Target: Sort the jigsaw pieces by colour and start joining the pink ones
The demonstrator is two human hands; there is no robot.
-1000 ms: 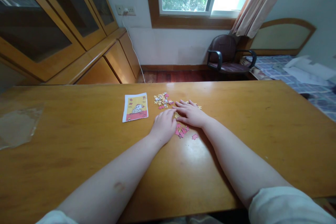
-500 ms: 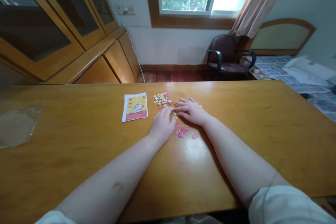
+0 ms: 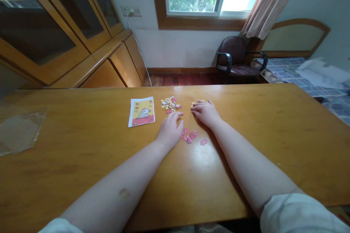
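Observation:
My left hand (image 3: 170, 129) rests on the table with its thumb and fingers apart, nothing visible in it. Just beyond its fingers lies a pile of mixed yellow, white and pink jigsaw pieces (image 3: 170, 104). Pink jigsaw pieces (image 3: 189, 136) are gathered to the right of its thumb, one pink piece (image 3: 203, 142) lying apart. My right hand (image 3: 207, 113) lies palm down with fingers stretched out over yellow jigsaw pieces (image 3: 193, 104), which it partly hides. A picture card (image 3: 142, 112) with a white animal on yellow and pink lies left of the pile.
A clear plastic bag (image 3: 20, 131) lies at the left of the wooden table (image 3: 90, 145). Past the table's far edge stand a glass-doored cabinet (image 3: 101, 69), a brown armchair (image 3: 235, 56) and a bed (image 3: 292, 69).
My right hand has moved right, away from my left hand, and the yellow pieces between them have shifted right with it. My left hand stays nearly in place.

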